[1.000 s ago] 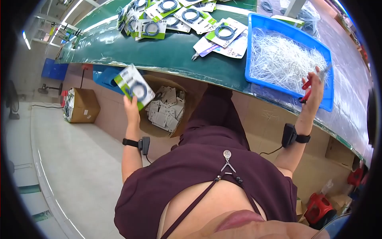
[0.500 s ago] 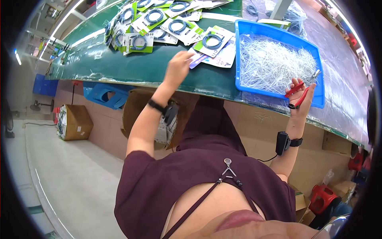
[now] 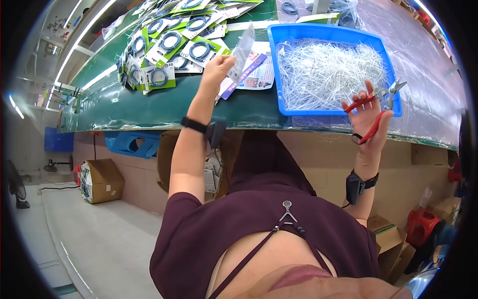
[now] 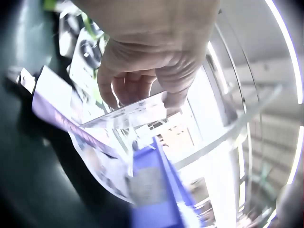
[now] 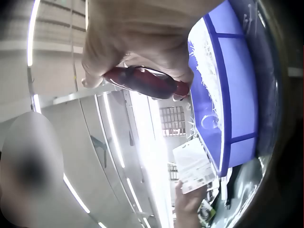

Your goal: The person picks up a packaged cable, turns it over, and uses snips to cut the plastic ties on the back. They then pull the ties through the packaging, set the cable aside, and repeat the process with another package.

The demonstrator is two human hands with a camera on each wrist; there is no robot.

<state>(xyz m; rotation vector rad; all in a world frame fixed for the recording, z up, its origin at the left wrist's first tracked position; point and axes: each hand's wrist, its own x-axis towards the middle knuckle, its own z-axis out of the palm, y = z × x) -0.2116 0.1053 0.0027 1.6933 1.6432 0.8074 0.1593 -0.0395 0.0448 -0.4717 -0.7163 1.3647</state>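
My left hand (image 3: 217,71) pinches a flat card pack (image 3: 243,54) by its edge, holding it tilted above the green bench. Its printed back faces the right side in the head view. In the left wrist view, thumb and fingers grip the same white card (image 4: 142,110) from above. Just under it lie a printed leaflet (image 3: 259,77) and a purple-banded strip (image 3: 244,75). My right hand (image 3: 368,117) holds red-handled snips (image 3: 372,128) palm up, the handles spread and the metal blades pointing away, over the near right corner of the blue tray (image 3: 318,113).
White plastic strips (image 3: 333,70) fill the tray. Many carded cables (image 3: 171,42) are heaped on the bench's left side. A clear bag (image 3: 346,15) stands behind the tray. Below the bench edge are a carton of white cards (image 3: 211,172) and a blue stool (image 3: 132,144).
The carded cable that my left hand held over the carton has left it. That hand moved up to the bench and lifted the top pack off the leaflet. The snips stay in my right hand.
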